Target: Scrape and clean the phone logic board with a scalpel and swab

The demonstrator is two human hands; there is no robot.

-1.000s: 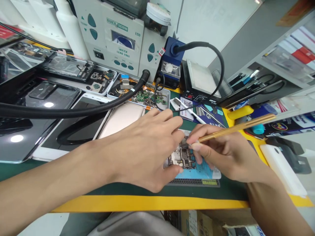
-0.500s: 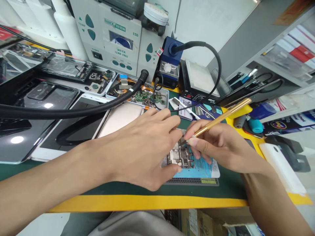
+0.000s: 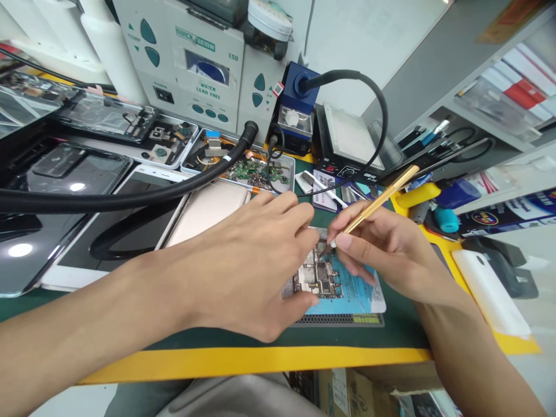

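A small phone circuit board (image 3: 316, 279) lies on a blue card (image 3: 354, 291) near the front of the green bench mat. My left hand (image 3: 256, 263) rests over the board's left side, with thumb and fingers pinching its edges. My right hand (image 3: 386, 246) grips a gold-handled tool (image 3: 376, 202) like a pen. Its tip touches the board's upper edge beside my left fingertips, and the handle slants up to the right.
A thick black hose (image 3: 130, 194) crosses the left of the bench from a grey rework station (image 3: 195, 63). A metal tray of parts (image 3: 243, 165) and several opened phones (image 3: 87, 174) lie behind my hands. A blue soldering stand (image 3: 295, 110), a hot plate (image 3: 351, 139) and tools stand at right.
The gold tool's handle has swung from nearly level to a steeper slant, and its tip stays at the board's upper edge. My left hand keeps its hold on the board.
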